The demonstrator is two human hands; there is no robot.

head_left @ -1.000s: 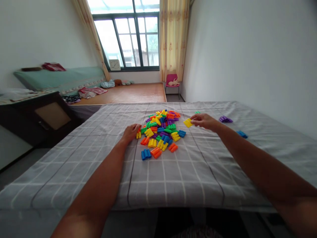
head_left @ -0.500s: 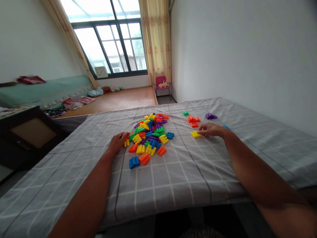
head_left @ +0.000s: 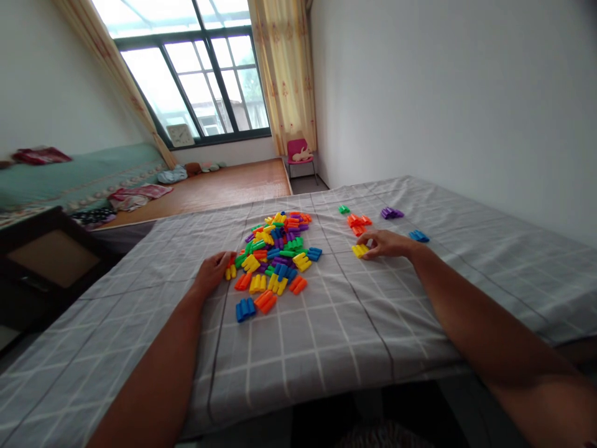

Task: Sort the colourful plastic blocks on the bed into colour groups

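My right hand (head_left: 386,243) pinches the edge of a yellow plastic building block (head_left: 359,251) that lies on the bed cloth. Just beyond it are orange blocks (head_left: 358,224). My left hand (head_left: 215,271) rests at the left edge of a mixed pile of blocks (head_left: 280,252), its fingers reaching loosely against the pieces. By its fingertips sits a yellow block (head_left: 231,272) with some orange showing above; the fingertips are partly hidden. In front of the pile lie a blue block (head_left: 245,309) and an orange block (head_left: 265,302).
Purple blocks (head_left: 392,213), a green block (head_left: 344,210) and a blue block (head_left: 418,236) lie apart on the right. Grey checked cloth (head_left: 321,348) covers the surface. Behind are a pink chair (head_left: 300,151) and a window; a dark cabinet (head_left: 41,261) stands left, a white wall right.
The view has shifted slightly, moving most things left. The blue block beyond my right wrist now shows fully. Both hands stay by the same blocks.
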